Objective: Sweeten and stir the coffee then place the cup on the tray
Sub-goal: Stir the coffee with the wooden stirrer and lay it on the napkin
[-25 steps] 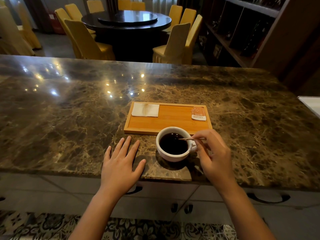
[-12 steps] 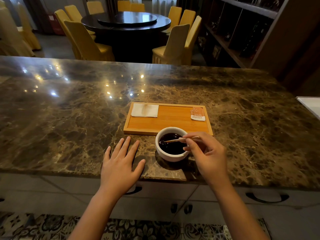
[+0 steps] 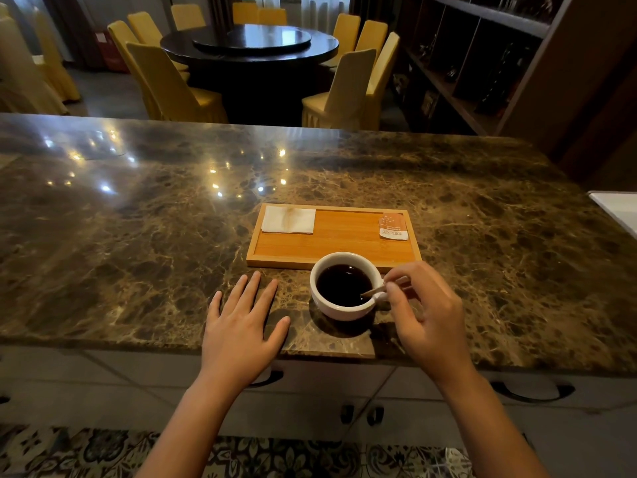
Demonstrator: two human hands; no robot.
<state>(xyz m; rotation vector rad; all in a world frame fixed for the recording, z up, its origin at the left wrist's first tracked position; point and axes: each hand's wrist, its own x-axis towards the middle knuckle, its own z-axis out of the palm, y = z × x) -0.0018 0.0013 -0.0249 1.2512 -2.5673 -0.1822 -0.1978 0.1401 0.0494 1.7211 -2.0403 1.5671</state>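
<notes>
Your left hand lies flat on the counter near its front edge, palm down, fingers spread, gripping nothing. It sits just left of the cup, apart from it, with a strip of bare marble between thumb and cup.

The cup stands on the counter, close to the front edge, between your two hands. It is white, upright and filled with dark coffee. Its far rim sits just in front of the tray's near edge; you cannot tell whether the two touch.

The tray lies beyond the cup, toward the middle of the counter. A white napkin rests in its far left corner and a sugar packet in its far right corner.

Your right hand is just right of the cup, fingers curled. Thumb and forefinger pinch a thin stick that slants down over the cup's right rim, its tip in the coffee near the right wall. The hand hides the cup's handle side.
</notes>
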